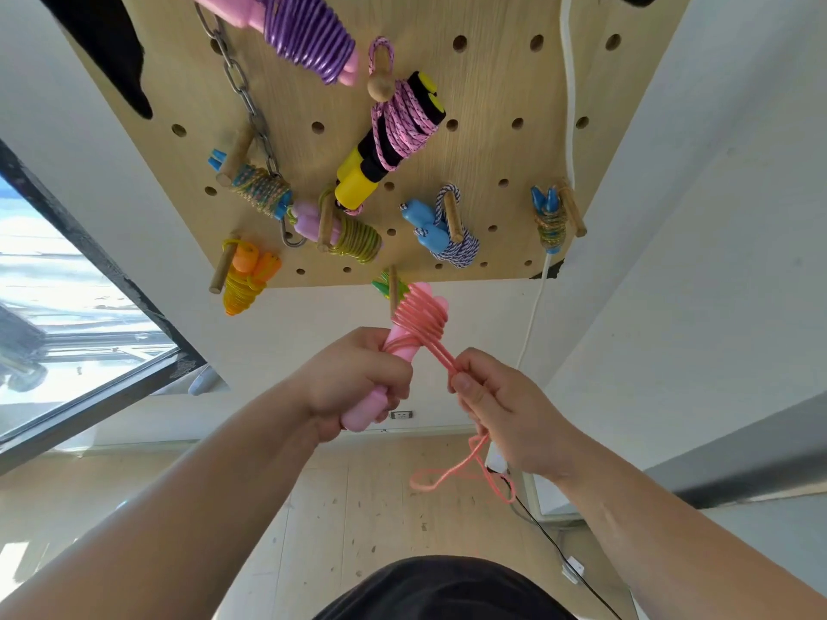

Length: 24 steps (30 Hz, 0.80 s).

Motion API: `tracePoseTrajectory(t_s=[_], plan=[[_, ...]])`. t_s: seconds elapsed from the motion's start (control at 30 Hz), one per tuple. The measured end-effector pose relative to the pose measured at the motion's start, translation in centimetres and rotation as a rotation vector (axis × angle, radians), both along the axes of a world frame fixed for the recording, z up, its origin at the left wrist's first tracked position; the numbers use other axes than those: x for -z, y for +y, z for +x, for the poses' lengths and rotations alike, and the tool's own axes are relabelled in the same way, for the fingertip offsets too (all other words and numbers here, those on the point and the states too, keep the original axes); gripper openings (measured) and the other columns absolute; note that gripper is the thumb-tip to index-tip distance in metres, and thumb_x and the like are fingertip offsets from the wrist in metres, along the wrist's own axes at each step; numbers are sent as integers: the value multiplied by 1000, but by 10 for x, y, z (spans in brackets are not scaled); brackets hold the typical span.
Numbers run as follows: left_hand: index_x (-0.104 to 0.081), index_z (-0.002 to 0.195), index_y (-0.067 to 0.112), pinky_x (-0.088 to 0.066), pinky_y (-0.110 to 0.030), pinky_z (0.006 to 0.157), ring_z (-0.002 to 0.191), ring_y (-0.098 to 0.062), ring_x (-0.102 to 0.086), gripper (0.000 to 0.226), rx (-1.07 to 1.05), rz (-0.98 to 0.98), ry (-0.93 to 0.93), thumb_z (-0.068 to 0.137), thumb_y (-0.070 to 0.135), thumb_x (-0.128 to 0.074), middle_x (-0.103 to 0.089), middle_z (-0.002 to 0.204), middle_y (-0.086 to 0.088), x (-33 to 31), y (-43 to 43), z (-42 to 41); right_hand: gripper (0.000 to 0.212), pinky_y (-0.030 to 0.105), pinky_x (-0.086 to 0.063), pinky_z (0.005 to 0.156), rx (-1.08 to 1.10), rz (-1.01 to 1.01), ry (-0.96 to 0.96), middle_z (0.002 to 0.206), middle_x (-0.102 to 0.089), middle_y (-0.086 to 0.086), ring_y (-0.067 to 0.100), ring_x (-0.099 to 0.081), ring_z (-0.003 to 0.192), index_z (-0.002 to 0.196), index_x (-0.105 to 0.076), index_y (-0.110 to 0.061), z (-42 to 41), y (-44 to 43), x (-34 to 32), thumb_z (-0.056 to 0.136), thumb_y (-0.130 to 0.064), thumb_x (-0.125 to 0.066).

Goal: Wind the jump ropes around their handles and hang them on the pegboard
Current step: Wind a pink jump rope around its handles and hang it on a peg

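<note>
- Clenching left fingers (387,373) round the pink handles (358,416), coils (423,317) sitting just above them, under the pegboard (492,140).
- Pinching the doubled rope (441,356) taut between right fingers (470,387), slack loop (447,476) dangling beneath.
- Probably handling light, limp and slick; gripping close to the coils, guarding against unwinding.

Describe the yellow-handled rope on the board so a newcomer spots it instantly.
Start at the wooden pegboard on the wall. Near its centre, a bundle hangs from a round-knobbed peg: the jump rope with yellow-and-black handles wound in pink braided cord. No other bundle there has black-banded handles.
</note>
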<state>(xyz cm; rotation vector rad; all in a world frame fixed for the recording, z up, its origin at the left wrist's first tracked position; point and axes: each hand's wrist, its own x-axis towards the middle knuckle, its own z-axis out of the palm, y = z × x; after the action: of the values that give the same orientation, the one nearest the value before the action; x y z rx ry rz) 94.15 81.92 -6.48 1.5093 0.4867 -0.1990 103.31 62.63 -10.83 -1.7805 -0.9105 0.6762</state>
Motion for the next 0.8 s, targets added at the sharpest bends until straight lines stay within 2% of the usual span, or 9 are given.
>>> tracePoseTrajectory(t_s=[0.13, 0.23, 0.33, 0.4, 0.47, 0.6, 0.67, 0.73, 0.8], plan=[[-54, 56, 14, -37, -23, 48, 47, -19, -43, 17, 278, -14, -35, 58, -2, -59, -46, 55, -9, -17, -10, -9, 36, 29, -42, 63, -152, -112, 68, 65, -49, -8, 10, -45, 60, 85, -57, -20, 8, -1, 8, 106, -44, -40], [-55, 64, 14, -34, -22, 50, 48, -11, -42, 17, 743, 481, 32, 69, 6, -68, -45, 54, 5, -21, -20, -11, 29, 30, -46, 71, -385, -317, 153, 72, -61, -4, 11, -53, 68, 83, -71, -20, 35, -6, -3, 105, -24, -53], [-58, 72, 5, -36, -26, 52, 50, -17, -46, 16, 921, 854, 170, 73, 18, -66, -51, 59, -3, -1, -33, -10, 25, 30, -46, 69, -506, -499, 110, 70, -62, -14, 9, -52, 66, 78, -71, -29, 54, 4, -19, 101, -32, -62], [-64, 76, 8, -43, -25, 51, 52, -20, -58, 17, 894, 1050, 234, 70, 23, -62, -63, 62, -2, 16, -37, -5, 22, 27, -44, 63, -448, -551, 30, 69, -61, -12, 8, -48, 61, 79, -71, -24, 60, 19, -27, 99, -30, -64], [-64, 74, 12, -46, -23, 50, 50, -19, -62, 13, 851, 1116, 321, 70, 24, -60, -65, 60, -1, 28, -38, 1, 23, 28, -40, 61, -357, -560, -23, 75, -57, 2, 13, -45, 64, 83, -74, -17, 56, 34, -32, 98, -32, -64], [-63, 77, 14, -45, -22, 52, 55, -16, -63, 12, 730, 1133, 419, 71, 23, -58, -68, 64, -1, 55, -28, 11, 25, 24, -40, 61, -236, -527, -228, 78, -68, -5, 4, -57, 64, 84, -73, -19, 24, 57, -40, 101, -27, -57], [-65, 78, 15, -48, -24, 53, 64, -18, -67, 16, 557, 1115, 407, 68, 25, -58, -72, 72, -5, 60, -15, 15, 18, 33, -48, 73, -186, -498, -392, 94, -71, -2, 14, -63, 82, 105, -70, -20, 9, 59, -36, 102, -28, -54], [-63, 73, 13, -46, -26, 53, 62, -20, -66, 12, 385, 1040, 389, 67, 24, -61, -72, 71, -8, 59, -4, 20, 28, 41, -53, 82, -99, -453, -473, 105, -70, 1, 22, -64, 93, 129, -57, -21, -2, 54, -30, 105, -32, -50], [-61, 66, 14, -42, -25, 52, 57, -20, -61, 9, 288, 1001, 341, 66, 23, -61, -70, 66, -9, 56, 3, 25, 25, 42, -54, 79, -44, -401, -574, 100, -69, 0, 23, -65, 89, 124, -58, -23, -10, 46, -22, 105, -37, -49]])
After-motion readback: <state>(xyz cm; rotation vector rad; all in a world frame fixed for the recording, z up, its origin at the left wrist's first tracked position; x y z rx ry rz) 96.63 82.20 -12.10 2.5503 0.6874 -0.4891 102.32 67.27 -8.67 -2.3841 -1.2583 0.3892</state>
